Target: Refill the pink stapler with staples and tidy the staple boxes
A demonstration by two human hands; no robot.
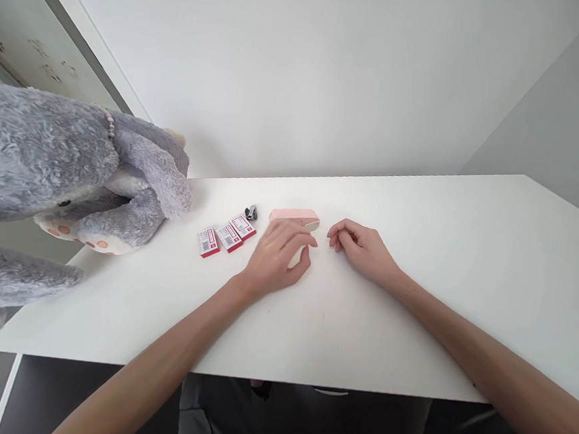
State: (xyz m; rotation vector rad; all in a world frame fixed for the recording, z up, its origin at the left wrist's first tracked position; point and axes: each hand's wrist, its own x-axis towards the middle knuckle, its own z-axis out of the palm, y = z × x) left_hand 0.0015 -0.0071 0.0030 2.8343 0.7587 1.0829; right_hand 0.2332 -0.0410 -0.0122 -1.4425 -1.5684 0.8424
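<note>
A pink stapler [296, 214] with a cream-coloured end lies on the white table, partly hidden behind my left hand [282, 255]. That hand is in front of it with bent fingers, thumb and forefinger apart and nothing visible between them; whether it touches the stapler I cannot tell. To the right of the stapler, my right hand [355, 243] rests low over the table, its fingers curled in and thumb bent against them. What it holds, if anything, is hidden. Left of my left hand lie three small red-and-white boxes with printed labels: a left one [208, 241], a middle one [230, 237] and a right one [243, 226].
A small black and silver object [251, 212] sits just behind the boxes. A large grey plush toy [143, 165] occupies the table's left end. The white wall [330, 80] rises along the back edge, and the table's front edge runs before my lap.
</note>
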